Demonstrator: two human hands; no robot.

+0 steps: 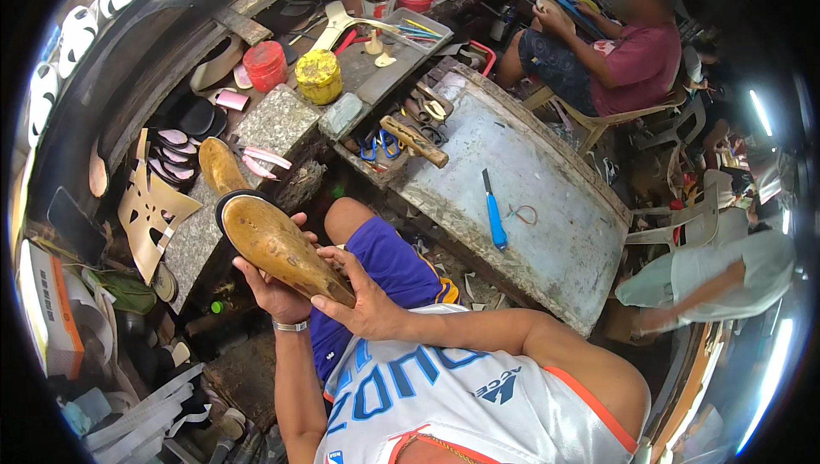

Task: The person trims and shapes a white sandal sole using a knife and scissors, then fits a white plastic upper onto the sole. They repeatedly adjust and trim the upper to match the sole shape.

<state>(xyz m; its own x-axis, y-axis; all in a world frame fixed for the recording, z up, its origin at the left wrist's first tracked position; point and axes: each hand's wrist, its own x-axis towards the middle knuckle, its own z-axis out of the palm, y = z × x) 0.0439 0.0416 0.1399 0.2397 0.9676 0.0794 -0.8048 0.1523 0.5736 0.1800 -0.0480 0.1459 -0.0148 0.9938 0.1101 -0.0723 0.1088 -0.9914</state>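
A wooden shoe last (278, 243) with a black edge at its heel end is held up above my lap, sole side facing me. My left hand (275, 291) supports it from below, a metal bracelet on that wrist. My right hand (363, 297) grips the near, narrow end of the last with fingers wrapped over it. A second wooden last (219, 165) lies just beyond on the stone block (278, 122).
A grey worn workboard (547, 233) to the right carries a blue-handled knife (494, 212), a wooden-handled hammer (415, 140) and scissors. Red (266, 65) and yellow (319, 75) tins stand behind. Soles and cut pieces lie at left. A seated person in a maroon shirt (636, 58) works behind.
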